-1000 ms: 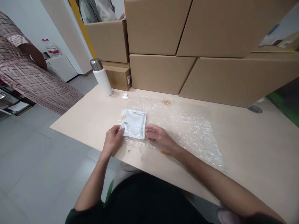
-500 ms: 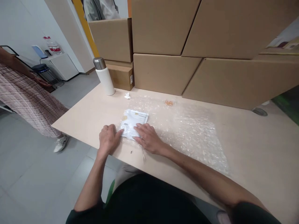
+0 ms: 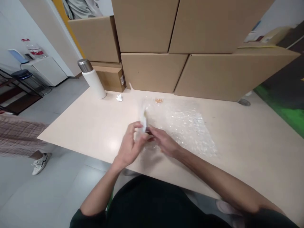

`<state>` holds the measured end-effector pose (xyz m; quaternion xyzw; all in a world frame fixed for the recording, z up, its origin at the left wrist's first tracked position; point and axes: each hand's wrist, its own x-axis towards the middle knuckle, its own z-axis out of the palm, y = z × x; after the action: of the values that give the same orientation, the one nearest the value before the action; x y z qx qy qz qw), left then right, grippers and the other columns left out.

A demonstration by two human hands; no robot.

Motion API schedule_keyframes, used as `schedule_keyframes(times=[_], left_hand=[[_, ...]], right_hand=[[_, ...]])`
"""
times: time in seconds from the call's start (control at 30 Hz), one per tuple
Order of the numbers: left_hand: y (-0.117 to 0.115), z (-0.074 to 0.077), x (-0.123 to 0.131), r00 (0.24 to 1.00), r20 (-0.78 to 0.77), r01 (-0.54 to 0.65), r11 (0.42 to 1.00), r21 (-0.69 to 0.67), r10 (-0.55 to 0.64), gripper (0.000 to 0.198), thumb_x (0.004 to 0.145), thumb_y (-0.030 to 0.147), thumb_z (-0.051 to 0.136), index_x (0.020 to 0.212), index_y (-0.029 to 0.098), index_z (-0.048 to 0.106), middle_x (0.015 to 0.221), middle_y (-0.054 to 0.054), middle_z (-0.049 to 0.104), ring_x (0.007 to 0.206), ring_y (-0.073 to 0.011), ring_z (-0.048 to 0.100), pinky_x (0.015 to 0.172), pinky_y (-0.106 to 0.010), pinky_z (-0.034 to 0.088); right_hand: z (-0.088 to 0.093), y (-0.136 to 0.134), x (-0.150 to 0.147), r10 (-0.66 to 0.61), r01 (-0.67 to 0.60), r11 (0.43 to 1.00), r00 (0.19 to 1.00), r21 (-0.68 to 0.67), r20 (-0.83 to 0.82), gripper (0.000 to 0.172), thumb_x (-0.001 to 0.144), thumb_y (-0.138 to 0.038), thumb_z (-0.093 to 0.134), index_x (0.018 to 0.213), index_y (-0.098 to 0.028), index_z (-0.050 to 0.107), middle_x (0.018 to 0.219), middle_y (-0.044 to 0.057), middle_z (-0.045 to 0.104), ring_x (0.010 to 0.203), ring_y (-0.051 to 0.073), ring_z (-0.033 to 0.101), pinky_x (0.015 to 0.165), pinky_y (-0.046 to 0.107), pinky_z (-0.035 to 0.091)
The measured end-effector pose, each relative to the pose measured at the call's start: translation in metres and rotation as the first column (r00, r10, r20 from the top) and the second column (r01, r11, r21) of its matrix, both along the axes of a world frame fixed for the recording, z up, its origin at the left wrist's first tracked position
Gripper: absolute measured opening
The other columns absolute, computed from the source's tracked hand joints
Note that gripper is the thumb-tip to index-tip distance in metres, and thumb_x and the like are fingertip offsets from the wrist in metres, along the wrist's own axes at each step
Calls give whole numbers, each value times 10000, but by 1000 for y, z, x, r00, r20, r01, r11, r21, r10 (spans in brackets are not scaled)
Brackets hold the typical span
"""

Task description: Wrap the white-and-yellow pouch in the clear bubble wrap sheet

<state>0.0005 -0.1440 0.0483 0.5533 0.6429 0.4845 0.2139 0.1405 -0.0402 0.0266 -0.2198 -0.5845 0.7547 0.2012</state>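
Observation:
A flat white packet [image 3: 144, 121] stands on edge above the table, seen almost edge-on and blurred, with the near end of the bubble wrap around it. My left hand [image 3: 131, 144] grips its lower left side, thumb and fingers on opposite faces. From the right, my right hand [image 3: 165, 142] is closed at the packet's lower edge; its fingertips are partly hidden behind my left thumb. The rest of the clear bubble wrap [image 3: 187, 126] spreads over the table to the right.
Cardboard boxes [image 3: 152, 72] are stacked along the table's back edge. A white bottle with a steel cap [image 3: 95, 84] and a crumpled white scrap [image 3: 119, 98] stand at the back left. An orange patch [image 3: 158, 100] shows at the wrap's far edge. A person in a plaid skirt [image 3: 16, 136] is at left.
The packet, which lay flat under my hands, has been lifted and turned up on its edge with the wrap. Both hands have moved right. The view has shifted right.

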Motion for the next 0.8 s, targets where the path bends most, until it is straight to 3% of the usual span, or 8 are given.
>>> schedule_keyframes(times=[0.1, 0.2, 0.3, 0.43, 0.5, 0.63, 0.73, 0.8], left_hand=[[11, -8, 22, 956, -262, 102, 988, -115, -130, 388, 1010, 528, 405, 1233, 255, 567, 1402, -110, 540, 1365, -305, 440, 1085, -505, 348], [21, -24, 34, 859, -466, 120, 968, -221, -213, 454, 1009, 569, 370, 1235, 252, 603, 1429, -128, 522, 1368, -340, 414, 1050, -549, 350], [28, -37, 42, 782, -580, 97, 963, -250, -230, 494, 998, 592, 372, 1209, 226, 630, 1454, -148, 500, 1347, -370, 417, 1019, -572, 359], [29, -40, 49, 731, -641, 73, 961, -267, -234, 474, 988, 545, 452, 1262, 190, 606, 1496, -179, 461, 1362, -402, 397, 1022, -592, 361], [26, -40, 48, 743, -628, 74, 961, -267, -232, 447, 978, 483, 511, 1317, 199, 575, 1518, -180, 438, 1394, -409, 369, 1043, -598, 355], [17, -45, 29, 884, -464, -144, 978, -152, 57, 522, 934, 454, 584, 1397, 226, 507, 1567, -186, 344, 1457, -425, 274, 1085, -657, 300], [13, -44, 11, 977, -11, -211, 957, -199, 213, 666, 901, 532, 608, 1455, 213, 420, 1444, -183, 462, 1346, -356, 459, 1060, -566, 402], [12, -37, 7, 943, 254, -163, 963, -216, 216, 702, 897, 565, 608, 1469, 226, 384, 1370, -155, 516, 1246, -294, 550, 1016, -477, 465]], right_hand=[[0, 5, 25, -128, 132, 965, 991, -228, 32, 447, 836, -633, 620, 953, -213, 719, 959, 62, 685, 878, 207, 609, 790, 340, 507], [-1, 9, 47, -138, 174, 955, 977, -239, 160, 384, 783, -565, 709, 857, -189, 700, 846, 49, 647, 800, 196, 592, 750, 340, 508], [-5, 14, 60, -250, 218, 966, 927, 138, 280, 347, 796, -523, 690, 913, -197, 692, 918, 72, 645, 882, 240, 602, 806, 400, 513], [-15, 22, 54, -477, 254, 658, 869, 709, 131, 465, 896, -530, 536, 1236, -218, 598, 1354, 148, 541, 1294, 318, 468, 1059, 500, 407], [-21, 26, 43, -395, 140, 616, 906, 776, 151, 469, 956, -551, 417, 1225, -204, 579, 1342, 158, 555, 1298, 311, 471, 1084, 504, 382], [-25, 33, 28, -292, -18, 659, 915, 752, 278, 464, 1001, -568, 290, 955, -204, 574, 964, 96, 641, 966, 259, 588, 957, 470, 443], [-18, 37, 28, -279, -8, 708, 915, 706, 290, 462, 997, -583, 306, 868, -213, 551, 862, 58, 619, 873, 235, 578, 904, 439, 447], [-12, 38, 32, -259, 24, 775, 923, 632, 283, 466, 986, -606, 340, 889, -219, 580, 879, 53, 636, 881, 233, 589, 888, 426, 452]])
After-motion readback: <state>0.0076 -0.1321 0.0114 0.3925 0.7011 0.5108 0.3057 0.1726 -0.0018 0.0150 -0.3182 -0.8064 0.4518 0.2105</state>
